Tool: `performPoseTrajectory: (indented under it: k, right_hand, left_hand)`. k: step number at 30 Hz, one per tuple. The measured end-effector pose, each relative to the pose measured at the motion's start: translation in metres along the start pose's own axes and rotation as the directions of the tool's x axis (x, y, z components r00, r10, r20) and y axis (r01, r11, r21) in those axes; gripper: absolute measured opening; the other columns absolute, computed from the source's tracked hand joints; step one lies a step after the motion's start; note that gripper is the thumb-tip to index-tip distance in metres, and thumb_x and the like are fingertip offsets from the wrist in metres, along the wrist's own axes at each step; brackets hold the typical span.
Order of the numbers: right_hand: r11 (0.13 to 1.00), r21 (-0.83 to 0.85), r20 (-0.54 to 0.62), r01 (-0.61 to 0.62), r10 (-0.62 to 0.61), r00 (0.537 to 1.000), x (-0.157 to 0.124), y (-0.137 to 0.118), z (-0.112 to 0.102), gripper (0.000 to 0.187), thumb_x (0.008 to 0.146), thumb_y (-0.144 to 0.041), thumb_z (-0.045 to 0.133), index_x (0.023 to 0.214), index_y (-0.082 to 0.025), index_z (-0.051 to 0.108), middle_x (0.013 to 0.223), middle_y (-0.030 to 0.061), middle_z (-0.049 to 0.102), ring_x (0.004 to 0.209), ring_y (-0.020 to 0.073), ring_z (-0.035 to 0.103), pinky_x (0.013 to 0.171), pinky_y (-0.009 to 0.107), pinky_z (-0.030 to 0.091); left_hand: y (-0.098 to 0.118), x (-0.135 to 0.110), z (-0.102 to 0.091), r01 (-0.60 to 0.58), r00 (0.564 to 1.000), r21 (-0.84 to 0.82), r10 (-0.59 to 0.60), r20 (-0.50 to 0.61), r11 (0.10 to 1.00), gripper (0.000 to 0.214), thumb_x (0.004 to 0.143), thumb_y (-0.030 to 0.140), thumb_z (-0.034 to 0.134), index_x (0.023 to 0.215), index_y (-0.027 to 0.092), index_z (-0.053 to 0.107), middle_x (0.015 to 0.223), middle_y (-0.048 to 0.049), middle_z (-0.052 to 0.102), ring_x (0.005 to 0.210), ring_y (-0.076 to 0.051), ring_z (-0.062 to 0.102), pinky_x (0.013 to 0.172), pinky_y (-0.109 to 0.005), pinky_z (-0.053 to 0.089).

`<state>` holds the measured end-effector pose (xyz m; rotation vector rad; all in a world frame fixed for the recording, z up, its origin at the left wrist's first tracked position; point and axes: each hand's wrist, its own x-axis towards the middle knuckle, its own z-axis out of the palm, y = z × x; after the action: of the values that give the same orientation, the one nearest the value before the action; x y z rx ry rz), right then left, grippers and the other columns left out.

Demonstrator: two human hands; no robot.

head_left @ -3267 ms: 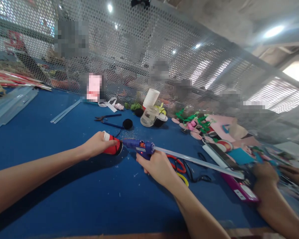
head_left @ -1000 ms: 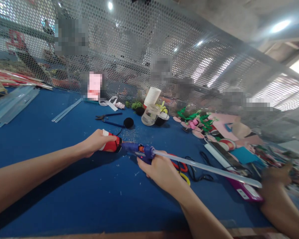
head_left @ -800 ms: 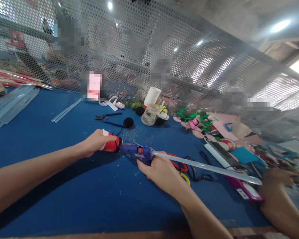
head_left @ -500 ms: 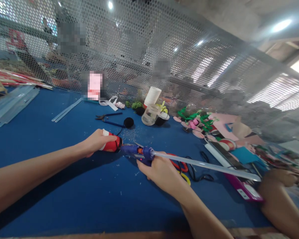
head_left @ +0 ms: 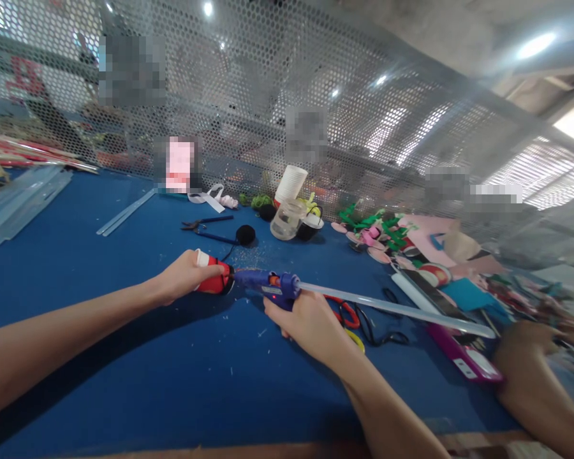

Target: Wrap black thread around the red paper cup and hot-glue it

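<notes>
Two hands at work, one tool, one workpiece. The left hand (head_left: pixel 184 275) comes in from the left, arm stretched long and low over the blue counter (head_left: pixel 124 370). Its grip is wrapped shut around a single red-and-white piece (head_left: pixel 213 282), thumb on top, held down near the middle of the counter. The right hand (head_left: pixel 306 319) comes up from the lower right, wrist bent, grip closed tight on the handle of one blue glue gun (head_left: pixel 268 285). The nozzle points left, right at the piece's dark end; whether it truly touches, I cannot tell. One long clear glue stick (head_left: pixel 397 308) juts from the gun's back and runs off to the right.

Now the count for the rest:
- Two loose clear sticks (head_left: pixel 124 214) lie side by side, far back on the left.
- One stack of sticks (head_left: pixel 19 201) sits at the far left edge, overlapping too much to number.
- One pair of pliers (head_left: pixel 205 224) lies with one black pompom (head_left: pixel 245 234) just beside it.
- Two cups: a clear cup (head_left: pixel 283 223), with a white cup (head_left: pixel 291 185) behind it.
- One pair of red-handled scissors (head_left: pixel 345 312) lies just beyond the right hand.

A co-worker's hand (head_left: pixel 526 341) rests at the right edge, near a purple case (head_left: pixel 463 358).
</notes>
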<state>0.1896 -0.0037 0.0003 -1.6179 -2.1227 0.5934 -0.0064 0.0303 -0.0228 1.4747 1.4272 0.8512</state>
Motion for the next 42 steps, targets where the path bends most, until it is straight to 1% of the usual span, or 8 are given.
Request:
performPoseTrajectory:
  k: [8,13,18,23,25,30,37,42]
  right_hand:
    - [0.990,0.135,0.023,-0.041,0.038,0.999,0.005,-0.002,-0.002,0.020,0.067,-0.025,0.046,0.050,-0.017,0.045,0.033,-0.0052,0.042,0.030,0.0073,0.044,0.035,0.017,0.036]
    - [0.981,0.183,0.035,-0.058,0.052,0.998,0.010,-0.001,-0.001,0.020,0.067,-0.024,0.047,0.049,-0.016,0.045,0.032,-0.0049,0.042,0.029,0.0071,0.043,0.034,0.017,0.037]
    - [0.980,0.193,0.050,-0.051,0.042,0.998,0.010,0.002,-0.003,0.016,0.068,-0.024,0.046,0.054,-0.016,0.049,0.032,-0.0044,0.043,0.029,0.0075,0.042,0.033,0.017,0.036]
    - [0.976,0.201,0.094,-0.082,0.064,0.994,0.008,0.003,-0.007,0.019,0.068,-0.026,0.045,0.055,-0.014,0.051,0.033,-0.0034,0.044,0.028,0.0070,0.042,0.033,0.017,0.037]
    - [0.976,0.203,0.087,-0.078,0.061,0.994,0.010,0.003,-0.006,0.018,0.068,-0.026,0.045,0.055,-0.014,0.051,0.033,-0.0035,0.044,0.028,0.0070,0.041,0.032,0.017,0.037]
    - [0.972,0.229,0.083,-0.055,0.037,0.996,0.016,0.004,-0.002,0.019,0.068,-0.026,0.044,0.055,-0.015,0.050,0.035,-0.0028,0.046,0.029,0.0076,0.043,0.032,0.017,0.037]
    - [0.967,0.250,0.103,-0.057,0.031,0.994,0.010,0.005,-0.007,0.019,0.069,-0.026,0.045,0.055,-0.014,0.050,0.034,-0.0036,0.044,0.028,0.0066,0.042,0.032,0.017,0.037]
    - [0.969,0.239,0.101,-0.061,0.037,0.994,0.013,0.006,-0.004,0.020,0.069,-0.026,0.044,0.054,-0.014,0.050,0.036,-0.0026,0.046,0.028,0.0070,0.042,0.032,0.018,0.037]
  left_hand:
    - [0.010,-0.007,-0.001,-0.076,0.995,0.141,0.066,0.074,0.987,0.034,0.062,0.038,0.049,0.043,0.018,0.030,0.040,0.0073,0.027,0.038,-0.005,0.021,0.037,-0.020,0.015]
    - [0.008,-0.006,-0.002,-0.125,0.990,0.198,0.108,0.095,0.972,0.032,0.064,0.037,0.048,0.044,0.018,0.031,0.040,0.0071,0.028,0.039,-0.005,0.023,0.037,-0.020,0.016]
    - [0.005,-0.005,-0.003,-0.185,0.980,0.211,0.164,0.116,0.960,0.031,0.064,0.035,0.048,0.045,0.018,0.031,0.042,0.0069,0.027,0.040,-0.006,0.023,0.038,-0.020,0.017]
    - [0.006,-0.005,-0.003,-0.158,0.983,0.209,0.134,0.124,0.965,0.030,0.064,0.035,0.048,0.045,0.018,0.032,0.042,0.0069,0.028,0.040,-0.006,0.023,0.038,-0.020,0.017]
    - [0.007,-0.006,-0.003,-0.155,0.984,0.215,0.132,0.119,0.964,0.030,0.064,0.035,0.048,0.045,0.018,0.032,0.041,0.0070,0.027,0.039,-0.006,0.023,0.038,-0.020,0.017]
    - [0.006,-0.006,-0.003,-0.199,0.976,0.207,0.175,0.128,0.958,0.030,0.064,0.036,0.049,0.045,0.017,0.034,0.043,0.0064,0.029,0.040,-0.006,0.023,0.038,-0.020,0.017]
    - [0.008,-0.007,-0.004,-0.160,0.982,0.184,0.139,0.125,0.970,0.030,0.062,0.034,0.051,0.043,0.018,0.032,0.041,0.0068,0.028,0.039,-0.006,0.022,0.037,-0.021,0.015]
    - [0.009,-0.007,-0.004,-0.159,0.983,0.173,0.139,0.123,0.972,0.030,0.062,0.035,0.050,0.044,0.018,0.034,0.042,0.0063,0.030,0.040,-0.006,0.023,0.038,-0.020,0.017]
